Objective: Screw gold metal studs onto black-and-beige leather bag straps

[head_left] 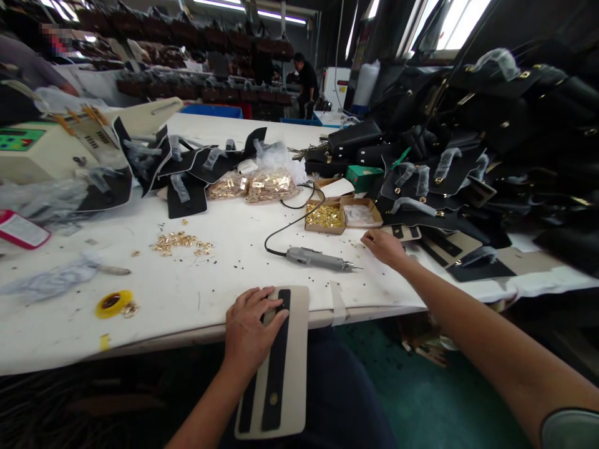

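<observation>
A beige flat panel with two black straps (294, 374) overhangs the table's front edge, tilted down over my lap. My left hand (250, 327) grips its upper left part, thumb and forefinger on the longer strap near its top end. A round gold stud shows low on that strap. Out to the right, my right hand (384, 246) is closed in a pinch close to the tabletop, beside a few tiny gold bits. What its fingertips hold is too small to make out. Between the hands lies a grey electric screwdriver (321, 259), its tip pointing right.
Behind the screwdriver stand a box of gold fittings (325, 216) and a box of clear pieces (360, 214). Loose gold hardware (180, 243) and a yellow tape roll (113, 304) lie left. Black bag parts (421, 181) pile up right. Co-workers are in the background.
</observation>
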`<state>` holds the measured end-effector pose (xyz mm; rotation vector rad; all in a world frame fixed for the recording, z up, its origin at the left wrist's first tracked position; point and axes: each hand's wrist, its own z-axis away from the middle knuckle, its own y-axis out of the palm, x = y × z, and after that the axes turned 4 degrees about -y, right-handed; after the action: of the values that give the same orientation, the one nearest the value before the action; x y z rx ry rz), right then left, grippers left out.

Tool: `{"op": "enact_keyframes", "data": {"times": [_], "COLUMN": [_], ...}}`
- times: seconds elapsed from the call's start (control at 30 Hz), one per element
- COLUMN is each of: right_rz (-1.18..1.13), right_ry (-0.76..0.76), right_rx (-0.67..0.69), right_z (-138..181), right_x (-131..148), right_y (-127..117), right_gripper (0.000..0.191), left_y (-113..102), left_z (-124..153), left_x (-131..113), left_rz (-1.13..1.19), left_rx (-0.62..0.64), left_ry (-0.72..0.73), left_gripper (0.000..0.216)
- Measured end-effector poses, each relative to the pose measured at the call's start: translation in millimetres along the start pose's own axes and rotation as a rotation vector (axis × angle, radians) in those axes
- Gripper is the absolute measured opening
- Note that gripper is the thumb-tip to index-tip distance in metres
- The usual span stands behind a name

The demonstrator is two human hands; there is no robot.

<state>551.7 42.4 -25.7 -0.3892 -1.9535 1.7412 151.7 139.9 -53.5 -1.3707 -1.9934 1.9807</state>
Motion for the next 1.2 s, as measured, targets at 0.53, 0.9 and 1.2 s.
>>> {"op": "enact_keyframes", "data": {"times": [0.53,0.9,1.2], "right_rz": [0.086,0.104,0.116], "right_ry": [-0.153,-0.255,-0.238], "right_rx": [-0.135,-0.127,-0.157], "right_z": [-9.3,7.7,4.1], "right_x": [5.0,4.7,7.9], "right_y": [13.0,18.1,19.0], "right_gripper": [0.018,0.021,0.023], "left_y": [2.6,0.7,1.0], "left_z": [0.6,0.4,1.3], "left_x": [1.5,-0.4,-0.3], "left_rz": [0.001,-0.001,0.006], "left_rx": [-0.003,0.004,0.007], "left_ry": [-0.002,-0.013,-0.022], "left_gripper": [0.015,0.015,0.015]}}
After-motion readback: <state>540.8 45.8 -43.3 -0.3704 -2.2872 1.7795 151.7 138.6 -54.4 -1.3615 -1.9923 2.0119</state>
